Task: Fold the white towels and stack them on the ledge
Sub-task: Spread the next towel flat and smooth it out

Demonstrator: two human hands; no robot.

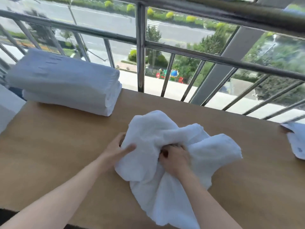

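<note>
Wooden ledge (66,154) by the window rail (141,47) has everything on it. Near the middle, the left hand (115,151) pinches an edge of the crumpled white towel (156,133) and the right hand (176,159) squeezes its folds. Folded towels (66,83) sit stacked upper left; another white cloth (295,144) lies far right

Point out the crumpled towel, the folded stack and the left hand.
crumpled towel (155,128): head view, its bunched top.
folded stack (66,76): head view, top towel's upper face.
left hand (116,148): head view, back of the hand.
</note>
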